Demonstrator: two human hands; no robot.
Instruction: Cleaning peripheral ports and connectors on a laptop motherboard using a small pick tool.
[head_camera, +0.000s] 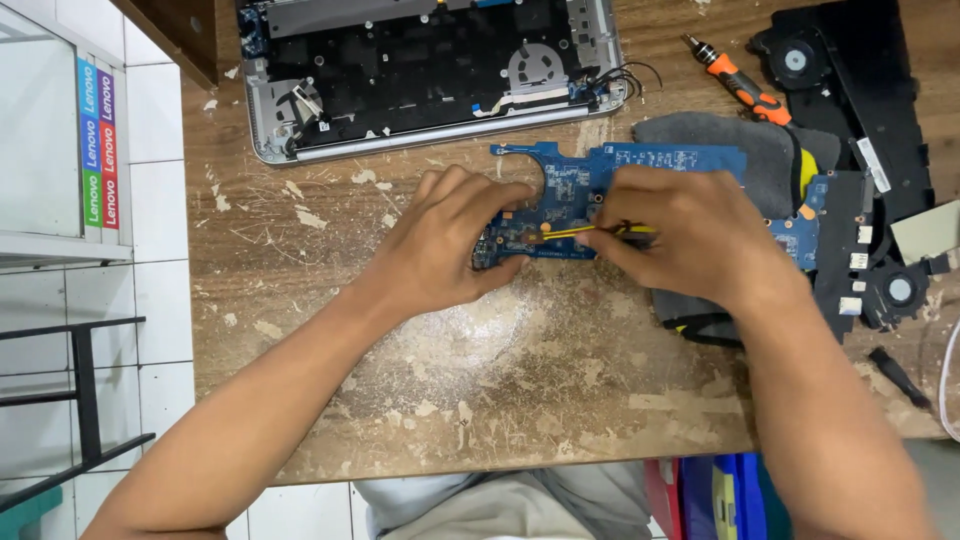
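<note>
A blue laptop circuit board (620, 165) lies across the middle of a worn wooden table (480, 370). My left hand (450, 240) grips the board's left end, fingers curled over its edge. My right hand (680, 235) rests on the board's middle and pinches a thin yellow-and-black tool (590, 231), whose tip touches the board near the left hand. Part of the board is hidden under both hands.
An opened grey laptop base (430, 75) sits at the table's far edge. An orange-handled screwdriver (735, 80), a grey cloth (760, 150) and black fan assemblies (880, 160) lie at the right. White floor tiles (160, 300) and a glass cabinet (50, 130) are at the left.
</note>
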